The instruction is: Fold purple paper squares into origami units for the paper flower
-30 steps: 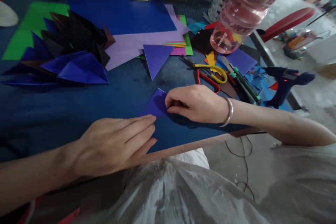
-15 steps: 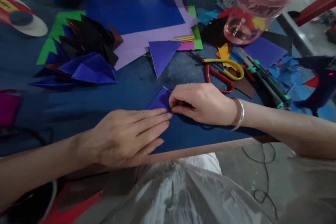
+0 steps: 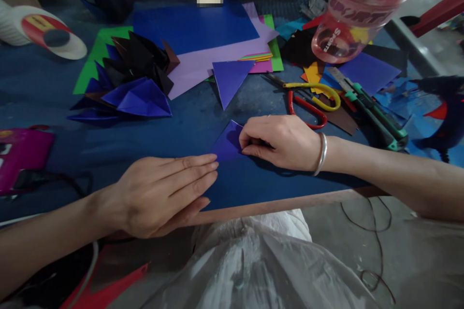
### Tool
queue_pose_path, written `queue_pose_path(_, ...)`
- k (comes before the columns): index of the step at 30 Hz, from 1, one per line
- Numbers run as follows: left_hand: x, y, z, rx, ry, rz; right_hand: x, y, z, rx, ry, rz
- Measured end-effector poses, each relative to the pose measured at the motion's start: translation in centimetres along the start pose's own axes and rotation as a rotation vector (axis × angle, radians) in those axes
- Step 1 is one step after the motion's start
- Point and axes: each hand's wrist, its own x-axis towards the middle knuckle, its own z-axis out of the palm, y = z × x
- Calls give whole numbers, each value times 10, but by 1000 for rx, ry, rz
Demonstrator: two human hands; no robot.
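Right hand (image 3: 281,140) rests on the blue table (image 3: 188,120), fingers curled, thumb and fingertips closed narrow on the right edge of a small folded purple paper (image 3: 227,144). The paper lies flat on the table near the front edge, between the two hands, with its upper corner pointing away from the person. Silver bracelet (image 3: 321,154) on the right wrist.

Left hand (image 3: 163,193) lies flat, palm down, fingers straight and together, holding nothing. Its fingertips are at the lower left corner of the purple paper, touching or just short of it; cannot tell which. The heel of the hand sits at the table's front edge.

Behind the paper, apart from it, a purple triangle (image 3: 229,79) lies point toward the person. Further back is a lilac sheet (image 3: 213,60) with a dark blue sheet (image 3: 197,26) on top. To the left is a heap of folded paper points (image 3: 130,82), blue and black, partly on a green sheet (image 3: 92,55).

Just behind the right hand are scissors (image 3: 310,99) with one red and one yellow handle. A green utility knife (image 3: 369,108) lies right of them. A pink clear bottle (image 3: 357,5) is at top right, above paper scraps. A dark blue glue gun (image 3: 440,111) is at the far right edge. A magenta object (image 3: 21,154) is at the far left, blurred. White plastic sheeting (image 3: 253,260) covers the person's lap below the table edge.
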Motion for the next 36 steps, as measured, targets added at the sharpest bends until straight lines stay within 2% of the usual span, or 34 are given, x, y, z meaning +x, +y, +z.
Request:
queue_pose_path(5, -7, -2, -4, -69, 17, -89, 0, 0, 1, -5, 19, -6)
queue_pose_path(12, -14, -2, -8, 87, 35, -28, -2, 1, 2, -11, 38, -15)
queue_pose_path(17, -20, 3, -12, -2, 44, -191, -2, 2, 2, -1, 42, -18)
queue_pose_path(21, -19, 9, -10, -3, 74, -236, -2, 1, 4, 10, 53, -19)
queue_pose_path(23, -17, 9, -11, 63, 80, -269, -2, 0, 5, 23, 106, -36)
queue_pose_path(25, -14, 5, -13, 126, 65, -286, -2, -1, 7, 14, 223, -39)
queue_pose_path(27, -10, 2, -17, 143, 54, -355, -2, -1, 6, -35, 351, 3)
queue_pose_path(29, -3, 0, -19, 99, 81, -460, -1, 0, 5, -82, 417, 61)
queue_pose_path(31, 5, 0, -18, 13, 126, -552, 0, 3, 5, -97, 397, 104)
queue_pose_path(36, 23, -5, -12, -124, 208, -677, 1, 3, 6, -163, 252, 161)
